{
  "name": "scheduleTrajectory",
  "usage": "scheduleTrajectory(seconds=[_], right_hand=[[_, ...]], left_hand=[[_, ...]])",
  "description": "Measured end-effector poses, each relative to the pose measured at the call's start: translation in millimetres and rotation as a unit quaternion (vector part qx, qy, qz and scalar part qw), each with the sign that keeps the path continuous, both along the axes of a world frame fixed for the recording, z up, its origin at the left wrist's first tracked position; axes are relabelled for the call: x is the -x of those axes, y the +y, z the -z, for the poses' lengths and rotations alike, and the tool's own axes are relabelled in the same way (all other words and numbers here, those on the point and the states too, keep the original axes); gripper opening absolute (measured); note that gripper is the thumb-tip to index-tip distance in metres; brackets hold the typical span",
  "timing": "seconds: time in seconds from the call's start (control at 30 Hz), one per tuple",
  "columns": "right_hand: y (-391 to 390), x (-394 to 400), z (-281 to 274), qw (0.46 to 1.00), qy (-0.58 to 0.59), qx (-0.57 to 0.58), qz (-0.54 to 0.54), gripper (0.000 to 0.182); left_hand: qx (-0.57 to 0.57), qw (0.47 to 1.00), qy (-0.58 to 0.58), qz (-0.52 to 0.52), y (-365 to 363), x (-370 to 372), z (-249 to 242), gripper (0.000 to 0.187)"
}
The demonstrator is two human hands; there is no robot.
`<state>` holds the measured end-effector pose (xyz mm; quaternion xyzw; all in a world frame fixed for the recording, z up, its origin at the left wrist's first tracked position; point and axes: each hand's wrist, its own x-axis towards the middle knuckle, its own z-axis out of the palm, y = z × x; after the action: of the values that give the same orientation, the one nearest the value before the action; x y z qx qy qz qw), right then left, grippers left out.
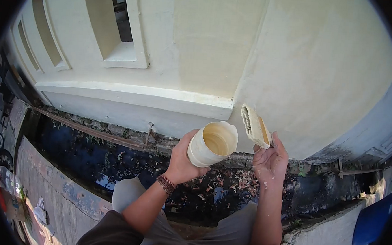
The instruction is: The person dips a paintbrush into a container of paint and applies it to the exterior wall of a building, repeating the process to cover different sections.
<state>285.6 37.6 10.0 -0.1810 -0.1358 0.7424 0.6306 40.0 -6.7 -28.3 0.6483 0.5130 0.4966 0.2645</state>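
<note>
Grey-trousered knees (225, 234) are seen lowest; above, a paint cup (212, 143) is grasped by the left hand (182, 160), a brush (255, 126) by the right hand (270, 160), near the wall's corner edge (248, 67).

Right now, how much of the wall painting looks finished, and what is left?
The wall to the right of the corner has an even cream coat, so that part looks done. In hand: the left hand holds a paint cup with paint inside, and the right hand holds a loaded brush at the corner. The panel on the left shows darker, patchy areas, so it probably needs more paint.
</note>
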Motion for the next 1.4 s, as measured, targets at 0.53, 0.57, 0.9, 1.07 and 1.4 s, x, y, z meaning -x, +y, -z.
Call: scheduleTrajectory(seconds=[0.53,0.57,0.9,1.07,1.4], right_hand=[[54,88,-198,0.915,-0.177,-0.345,0.110,0.019],[59,98,-229,0.878,-0.213,-0.409,0.128,0.020],[98,221,-490,0.035,-0.513,-0.656,0.553,0.038],[129,255,-529,-0.013,-0.527,-0.617,0.584,0.037],[140,269,-564,0.021,-0.557,-0.611,0.562,0.032]], left_hand=[[-0.064,0.986,-0.114,-0.108,20,69,-13,0.098],[-0.063,0.986,-0.117,-0.101,21,73,-11,0.098],[-0.054,0.985,-0.118,-0.115,29,94,6,0.102],[-0.063,0.983,-0.114,-0.128,27,100,6,0.102],[-0.059,0.979,-0.157,-0.116,18,104,-5,0.092]])
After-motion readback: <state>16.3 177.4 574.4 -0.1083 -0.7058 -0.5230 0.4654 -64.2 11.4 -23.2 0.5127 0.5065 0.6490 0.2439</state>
